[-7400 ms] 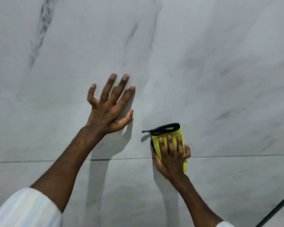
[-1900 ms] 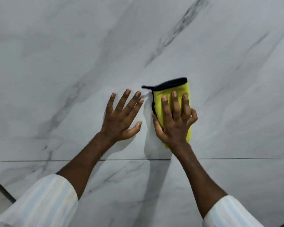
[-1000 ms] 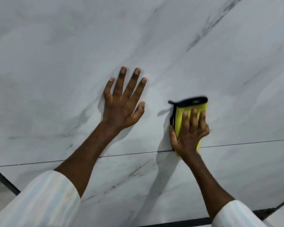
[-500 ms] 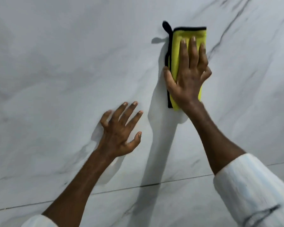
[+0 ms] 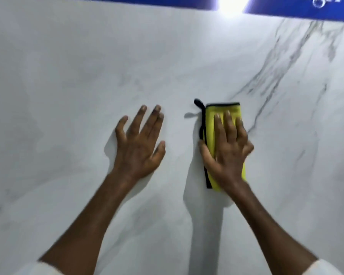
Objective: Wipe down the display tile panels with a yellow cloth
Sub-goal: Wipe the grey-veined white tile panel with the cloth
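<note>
Fingers (image 5: 227, 124) of right hand (image 5: 226, 153): held straight and released, pressed flat on the yellow cloth (image 5: 222, 109); nothing is gripped.
Fingers (image 5: 151, 120) of left hand (image 5: 138, 149): spread and relaxed, laid bare on the tile panel (image 5: 68, 86), left of its middle.
Yellow cloth: folded, black-edged, flattened against the tile panel just right of its middle.
Blue sign (image 5: 127, 0): seen along the tile panel's top edge.
Grey veins (image 5: 276, 76): seen across the tile panel's upper right.

Shop or tile showroom. A large white marble-look panel (image 5: 87, 76) fills the view. A blue sign (image 5: 306, 10) with white lettering runs along the far edge, broken by a bright light (image 5: 229, 4).
</note>
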`<action>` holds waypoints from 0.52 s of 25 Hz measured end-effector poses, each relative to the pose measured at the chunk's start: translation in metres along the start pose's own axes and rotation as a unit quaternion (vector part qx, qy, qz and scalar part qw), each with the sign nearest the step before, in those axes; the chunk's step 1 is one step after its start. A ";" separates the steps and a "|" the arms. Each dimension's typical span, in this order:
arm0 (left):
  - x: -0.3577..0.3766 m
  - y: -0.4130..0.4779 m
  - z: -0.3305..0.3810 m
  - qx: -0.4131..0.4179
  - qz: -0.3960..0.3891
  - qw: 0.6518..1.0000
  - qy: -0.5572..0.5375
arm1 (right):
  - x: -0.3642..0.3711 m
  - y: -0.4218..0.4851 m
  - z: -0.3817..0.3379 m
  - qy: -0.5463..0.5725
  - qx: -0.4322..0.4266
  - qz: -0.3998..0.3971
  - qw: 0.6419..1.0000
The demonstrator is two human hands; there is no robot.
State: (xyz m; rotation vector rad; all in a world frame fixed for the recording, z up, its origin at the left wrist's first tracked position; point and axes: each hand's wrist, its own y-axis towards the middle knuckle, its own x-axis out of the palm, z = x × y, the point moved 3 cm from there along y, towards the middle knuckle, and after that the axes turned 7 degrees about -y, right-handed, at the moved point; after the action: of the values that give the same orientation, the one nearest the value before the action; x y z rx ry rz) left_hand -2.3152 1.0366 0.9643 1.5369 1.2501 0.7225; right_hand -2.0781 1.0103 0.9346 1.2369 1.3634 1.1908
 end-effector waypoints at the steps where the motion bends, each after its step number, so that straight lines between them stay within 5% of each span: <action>1: 0.000 0.001 0.000 0.001 0.006 1.000 0.000 | 0.000 0.045 -0.003 0.002 -0.018 0.012 1.000; 6: -0.004 0.007 0.000 -0.004 0.007 1.000 -0.010 | -0.007 0.208 -0.019 0.012 -0.010 -0.020 1.000; 13: -0.029 0.071 -0.043 -0.034 0.013 0.999 0.017 | 0.001 0.140 -0.008 0.015 -0.079 0.017 0.997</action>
State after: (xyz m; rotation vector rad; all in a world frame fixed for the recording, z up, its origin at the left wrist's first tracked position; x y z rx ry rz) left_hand -2.3364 1.0244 1.0486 1.4937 1.2213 0.8022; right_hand -2.0704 1.0150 1.0742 1.1365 1.2486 1.3197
